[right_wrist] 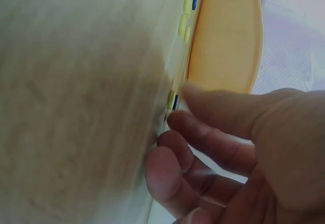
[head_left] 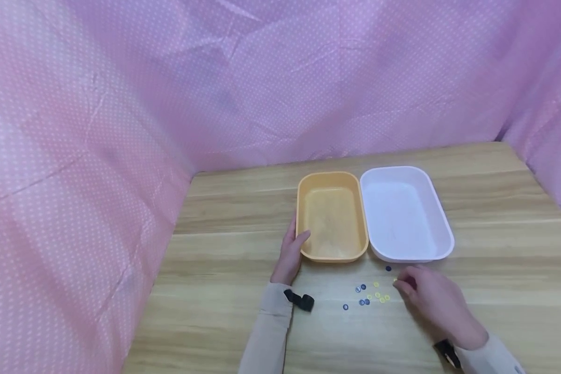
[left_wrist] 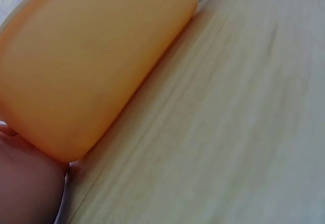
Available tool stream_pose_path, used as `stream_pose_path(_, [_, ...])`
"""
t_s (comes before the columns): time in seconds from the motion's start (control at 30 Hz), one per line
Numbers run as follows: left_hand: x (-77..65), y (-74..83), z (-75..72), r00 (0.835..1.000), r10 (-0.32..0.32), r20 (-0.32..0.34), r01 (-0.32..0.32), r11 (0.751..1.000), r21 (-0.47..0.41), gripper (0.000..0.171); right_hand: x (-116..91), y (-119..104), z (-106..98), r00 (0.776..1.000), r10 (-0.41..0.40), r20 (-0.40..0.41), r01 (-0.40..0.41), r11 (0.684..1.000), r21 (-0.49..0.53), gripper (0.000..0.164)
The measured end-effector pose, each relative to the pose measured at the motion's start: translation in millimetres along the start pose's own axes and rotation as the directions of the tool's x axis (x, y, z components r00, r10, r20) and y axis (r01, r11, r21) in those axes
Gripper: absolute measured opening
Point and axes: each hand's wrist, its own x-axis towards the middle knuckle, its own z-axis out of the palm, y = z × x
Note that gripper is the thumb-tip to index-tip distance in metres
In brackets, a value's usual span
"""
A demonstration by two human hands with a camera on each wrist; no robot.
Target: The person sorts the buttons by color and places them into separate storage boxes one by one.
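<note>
My left hand [head_left: 290, 258] grips the near left side of the orange plastic tray [head_left: 304, 254], thumb over the rim and fingers along the outer wall. In the left wrist view the tray's side [left_wrist: 96, 66] stands on the table. My right hand [head_left: 437, 298] is low over the table, in front of the white tray. Its bent thumb and index finger pinch a small yellow button [right_wrist: 171, 100] at its edges, close against the tabletop. A dark blue button [head_left: 388, 268] lies just beyond it. Between the hands are scattered yellow buttons [head_left: 377, 295] and blue buttons [head_left: 362, 302].
The white tray [head_left: 411, 257] stands right beside the orange one, their long sides together. Both are on a wood-grain table [head_left: 224, 259]. Pink dotted cloth [head_left: 280, 93] hangs behind the table and along its sides.
</note>
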Motion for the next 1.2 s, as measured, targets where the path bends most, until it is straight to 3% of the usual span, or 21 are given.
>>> stream_pose_path(0.3, [-5.7, 1.7, -0.3, 1.0, -0.003, -0.012, 0.003, 1.0, 0.01, 0.063, -0.3, -1.4, 2.9, 1.0, 0.002, 0.018, -0.002, 1.0, 0.003, 0.009])
stream_pose_path(0.67, [-2.8, 0.9, -1.5, 0.999, -0.027, -0.018, 0.028, 0.998, 0.047, 0.06, 3.6, -1.4, 2.4, 0.999, 0.018, 0.033, -0.018, 1.0, 0.002, 0.006])
stream_pose_path(1.2, [0.1, -1.0, -0.6, 0.999, -0.042, -0.031, 0.044, 0.997, 0.068, 0.056, 8.4, 2.8, 2.8, 0.992, 0.042, 0.118, -0.05, 0.996, 0.069, 0.004])
